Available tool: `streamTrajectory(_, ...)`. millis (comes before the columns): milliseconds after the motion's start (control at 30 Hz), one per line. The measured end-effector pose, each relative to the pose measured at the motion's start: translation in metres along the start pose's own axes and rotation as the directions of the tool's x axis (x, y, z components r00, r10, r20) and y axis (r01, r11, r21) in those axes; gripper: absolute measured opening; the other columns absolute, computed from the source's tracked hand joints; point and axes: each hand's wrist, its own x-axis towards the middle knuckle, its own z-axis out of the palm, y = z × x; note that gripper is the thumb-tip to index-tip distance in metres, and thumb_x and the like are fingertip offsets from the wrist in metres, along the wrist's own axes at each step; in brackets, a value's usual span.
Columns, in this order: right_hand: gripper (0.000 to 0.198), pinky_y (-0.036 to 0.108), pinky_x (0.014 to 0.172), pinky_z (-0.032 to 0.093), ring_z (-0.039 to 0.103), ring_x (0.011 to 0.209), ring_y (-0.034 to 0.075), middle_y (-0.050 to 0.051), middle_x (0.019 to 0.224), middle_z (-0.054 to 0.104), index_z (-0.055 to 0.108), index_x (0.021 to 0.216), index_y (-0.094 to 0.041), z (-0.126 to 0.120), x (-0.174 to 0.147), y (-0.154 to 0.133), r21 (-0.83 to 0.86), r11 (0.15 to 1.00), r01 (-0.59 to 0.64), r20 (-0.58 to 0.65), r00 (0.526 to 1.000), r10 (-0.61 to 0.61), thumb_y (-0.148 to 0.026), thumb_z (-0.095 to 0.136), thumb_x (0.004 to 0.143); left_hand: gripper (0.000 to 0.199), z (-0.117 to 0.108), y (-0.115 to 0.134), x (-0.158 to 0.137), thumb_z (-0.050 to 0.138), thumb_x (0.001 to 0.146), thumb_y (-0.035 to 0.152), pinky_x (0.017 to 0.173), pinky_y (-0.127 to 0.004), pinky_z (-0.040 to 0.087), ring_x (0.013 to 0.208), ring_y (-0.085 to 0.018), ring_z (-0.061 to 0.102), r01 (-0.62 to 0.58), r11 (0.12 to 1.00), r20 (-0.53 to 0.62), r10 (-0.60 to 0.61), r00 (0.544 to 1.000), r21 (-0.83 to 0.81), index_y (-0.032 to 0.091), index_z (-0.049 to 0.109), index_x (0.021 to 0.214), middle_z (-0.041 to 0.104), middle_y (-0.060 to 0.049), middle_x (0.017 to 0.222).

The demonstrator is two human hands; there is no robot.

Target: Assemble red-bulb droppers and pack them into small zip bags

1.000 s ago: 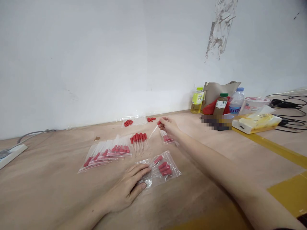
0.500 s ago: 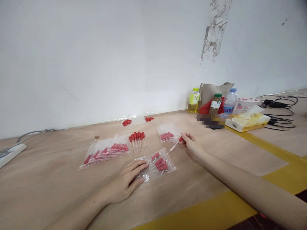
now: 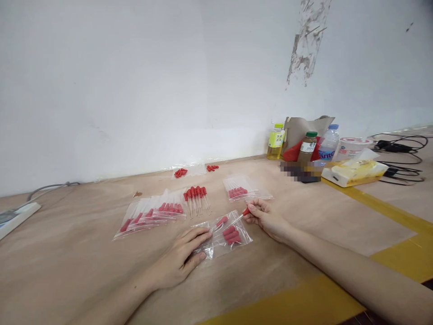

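Observation:
My right hand [image 3: 265, 219] pinches the red rubber bulb of a glass dropper [image 3: 246, 211], its clear tube slanting down-left into a clear zip bag [image 3: 245, 235]. Inside that bag lie several droppers with red bulbs [image 3: 232, 234]. Across the bag's left end rests my left hand [image 3: 186, 255], fingers stretched out and thumb apart, pressing it against the table. Behind the bag is a row of loose droppers [image 3: 196, 193]. Filled bags [image 3: 149, 215] overlap in a fan to the left. More filled bags [image 3: 238, 189] lie beyond my right hand.
At the back, loose red bulbs [image 3: 180, 173] lie on clear plastic. To the right stand a yellow-capped bottle [image 3: 276, 142], a green-capped bottle [image 3: 307, 146], a plastic tub [image 3: 350, 149] and a tissue pack [image 3: 358, 171]. Black cables [image 3: 399, 146] lie beyond; a power strip [image 3: 20, 219] is at left.
My right hand has moved left and nearer, and the dropper's tube has slid farther into the bag. My left hand stays on the bag. The view has shifted slightly.

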Motion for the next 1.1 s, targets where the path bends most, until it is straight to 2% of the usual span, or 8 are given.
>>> streamTrajectory(167, 0.031, 0.020, 0.049, 0.040, 0.048, 0.048, 0.006, -0.004, 0.058, 0.056, 0.054, 0.072, -0.015, 0.003, -0.001, -0.003, -0.248, 0.968, -0.037, 0.084, 0.995, 0.060, -0.037, 0.071, 0.056, 0.041, -0.001, 0.000, 0.000, 0.036, 0.090, 0.029, 0.101, -0.038, 0.030, 0.123, -0.020, 0.031, 0.006, 1.000, 0.016, -0.006, 1.000, 0.008, 0.029, 0.032, 0.131, 0.035, -0.002, 0.135)
streamTrajectory(300, 0.027, 0.021, 0.048, 0.038, 0.047, 0.049, 0.007, -0.003, 0.056, 0.056, 0.056, 0.070, -0.014, 0.010, 0.005, 0.003, -0.425, 0.903, 0.064, 0.071, 0.997, -0.038, -0.032, 0.070, 0.055, 0.043, 0.000, -0.001, -0.001, 0.036, 0.090, 0.031, 0.101, -0.040, 0.030, 0.123, -0.021, 0.031, 0.011, 1.000, 0.006, -0.011, 1.000, 0.011, 0.029, 0.030, 0.132, 0.036, -0.003, 0.135)
streamTrajectory(433, 0.023, 0.022, 0.052, 0.041, 0.052, 0.055, 0.010, -0.001, 0.059, 0.058, 0.055, 0.064, -0.014, 0.017, 0.008, 0.011, -0.452, 0.885, 0.111, 0.091, 0.993, -0.078, -0.028, 0.070, 0.054, 0.045, 0.001, -0.002, 0.000, 0.037, 0.089, 0.033, 0.100, -0.042, 0.030, 0.123, -0.022, 0.032, 0.031, 0.999, 0.002, -0.031, 1.000, 0.015, 0.029, 0.027, 0.133, 0.036, -0.003, 0.135)
streamTrajectory(633, 0.024, 0.017, 0.038, 0.035, 0.045, 0.040, 0.006, -0.005, 0.051, 0.053, 0.054, 0.078, -0.015, 0.017, 0.004, 0.005, -0.437, 0.899, 0.041, 0.232, 0.970, 0.068, -0.038, 0.055, 0.071, 0.045, 0.000, -0.003, 0.000, 0.037, 0.089, 0.032, 0.101, -0.041, 0.030, 0.123, -0.022, 0.032, 0.022, 0.999, 0.001, -0.022, 1.000, 0.029, 0.028, 0.028, 0.133, 0.036, -0.002, 0.135)
streamTrajectory(733, 0.029, 0.016, 0.029, 0.024, 0.036, 0.030, 0.005, -0.009, 0.046, 0.046, 0.047, 0.087, -0.018, 0.013, 0.004, -0.002, -0.490, 0.870, -0.048, 0.103, 0.988, 0.113, -0.044, 0.051, 0.074, 0.045, 0.001, -0.004, -0.001, 0.037, 0.089, 0.032, 0.101, -0.041, 0.030, 0.124, -0.021, 0.031, 0.004, 0.999, 0.006, -0.004, 1.000, 0.035, 0.029, 0.028, 0.133, 0.035, -0.001, 0.136)
streamTrajectory(833, 0.032, 0.016, 0.029, 0.023, 0.035, 0.031, 0.004, -0.010, 0.047, 0.043, 0.050, 0.079, -0.017, 0.012, 0.004, -0.006, -0.563, 0.820, -0.102, 0.035, 0.988, 0.147, -0.046, 0.058, 0.068, 0.045, 0.002, -0.005, -0.001, 0.038, 0.089, 0.031, 0.101, -0.041, 0.029, 0.124, -0.021, 0.031, -0.012, 1.000, 0.017, 0.011, 1.000, 0.020, 0.031, 0.028, 0.133, 0.035, 0.000, 0.136)
streamTrajectory(967, 0.032, 0.016, 0.041, 0.032, 0.042, 0.043, 0.004, -0.006, 0.050, 0.049, 0.051, 0.060, -0.013, 0.015, 0.002, -0.007, -0.530, 0.848, -0.024, 0.214, 0.963, 0.161, -0.039, 0.070, 0.057, 0.046, 0.001, -0.002, -0.001, 0.037, 0.090, 0.029, 0.103, -0.041, 0.026, 0.125, -0.019, 0.029, -0.025, 1.000, 0.044, 0.025, 0.999, 0.004, 0.031, 0.023, 0.134, 0.033, 0.001, 0.137)
streamTrajectory(1100, 0.026, 0.019, 0.044, 0.039, 0.049, 0.044, 0.007, -0.003, 0.055, 0.057, 0.057, 0.071, -0.013, 0.009, -0.004, -0.016, -0.390, 0.911, -0.134, 0.282, 0.925, 0.257, -0.038, 0.063, 0.067, 0.047, 0.000, -0.001, -0.001, 0.034, 0.091, 0.029, 0.103, -0.040, 0.026, 0.127, -0.019, 0.025, 0.018, 1.000, -0.022, -0.018, 1.000, -0.005, 0.029, 0.019, 0.136, 0.025, 0.000, 0.141)
